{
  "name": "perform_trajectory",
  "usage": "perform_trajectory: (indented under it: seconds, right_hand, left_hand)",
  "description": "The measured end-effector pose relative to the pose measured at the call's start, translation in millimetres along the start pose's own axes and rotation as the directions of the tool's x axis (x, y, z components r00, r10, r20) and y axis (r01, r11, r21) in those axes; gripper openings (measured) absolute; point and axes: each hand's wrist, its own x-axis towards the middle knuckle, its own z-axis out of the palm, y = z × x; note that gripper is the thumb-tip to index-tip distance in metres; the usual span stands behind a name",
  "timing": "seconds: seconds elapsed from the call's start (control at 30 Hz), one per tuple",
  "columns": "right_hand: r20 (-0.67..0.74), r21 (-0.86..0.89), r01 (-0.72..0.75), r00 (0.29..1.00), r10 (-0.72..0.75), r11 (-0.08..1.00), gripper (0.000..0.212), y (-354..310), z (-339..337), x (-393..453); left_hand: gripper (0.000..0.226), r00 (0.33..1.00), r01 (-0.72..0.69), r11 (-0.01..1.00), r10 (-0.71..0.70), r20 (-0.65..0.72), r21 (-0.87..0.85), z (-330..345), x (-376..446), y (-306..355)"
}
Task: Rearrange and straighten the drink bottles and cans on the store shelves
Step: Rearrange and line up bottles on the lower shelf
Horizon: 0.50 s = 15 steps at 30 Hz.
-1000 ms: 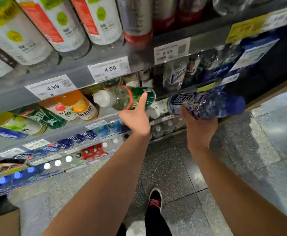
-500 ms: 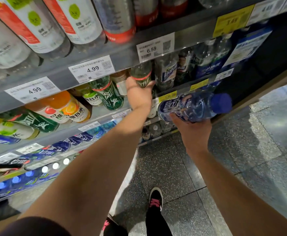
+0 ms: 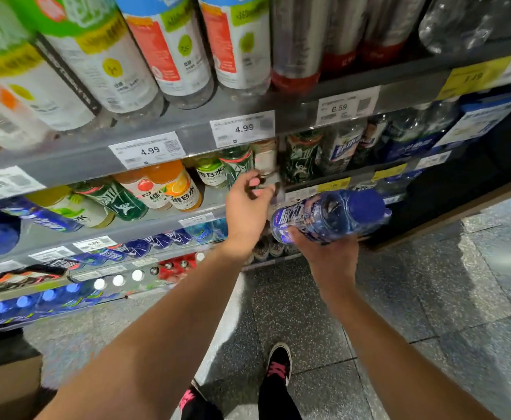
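Far to the left of the left hand's grip, the middle shelf [image 3: 187, 212] holds a leaning green-labelled bottle [image 3: 118, 200] and two orange juice bottles [image 3: 169, 186] tipped over against each other, so that stretch looks untidy and, in my judgement, not yet straightened. Just left of the grip and behind it stand a pale vitamin-water bottle [image 3: 210, 171] and a green bottle [image 3: 237, 165], closer to upright. The left hand [image 3: 246, 207] hovers at the shelf front with its grip released, the fingers [image 3: 252, 180] loosely curled and holding nothing; they are just in front of the green bottle, though blur hides whether they touch it. To the right of that grip, level with it and off the shelf, the right hand [image 3: 327, 253] has its grip clenched from below around a blue sports-drink bottle [image 3: 327, 215], which lies on its side with the blue cap pointing right, away from the shelves. Above and to the right of this grip, further green and blue-labelled bottles [image 3: 342, 150] stand in the same shelf row, fairly orderly. The work seems to be partway along: the carried bottle has no place on a shelf yet, and the leaning bottles on the left remain to be set upright, while the rows below show lines of caps that already look even
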Motion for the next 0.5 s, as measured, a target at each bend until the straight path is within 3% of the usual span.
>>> perform_trajectory:
  seconds: [0.17,0.23,0.33,0.43,0.5]
  right_hand:
    - [0.117,0.027,-0.109,0.988,0.105,0.994,0.041,-24.0,50.2,-30.0]
    - [0.134,0.045,-0.035,0.991,0.029,0.998,0.036,-39.5,77.0,-47.0]
    - [0.156,0.061,0.072,0.984,-0.081,0.996,0.048,-57.6,122.8,-73.7]
    - [0.237,0.044,0.118,0.963,-0.125,0.992,0.046,-69.9,170.9,-101.1]
    - [0.277,0.024,0.148,0.949,-0.149,0.989,0.043,-79.0,205.1,-115.2]
  left_hand:
    - [0.032,0.984,0.051,0.997,-0.06,-0.166,-0.055,-101.7,-11.6,-41.4]
    - [0.028,0.971,0.055,0.998,-0.063,-0.232,-0.041,-140.9,-14.4,-54.9]
    - [0.02,0.946,0.066,0.996,-0.083,-0.314,-0.065,-196.0,-20.1,-71.0]
    - [0.018,0.955,0.016,0.987,-0.062,-0.29,-0.158,-245.9,-32.3,-75.7]
    - [0.014,0.983,-0.032,0.98,-0.005,-0.184,-0.196,-276.1,-38.7,-78.0]
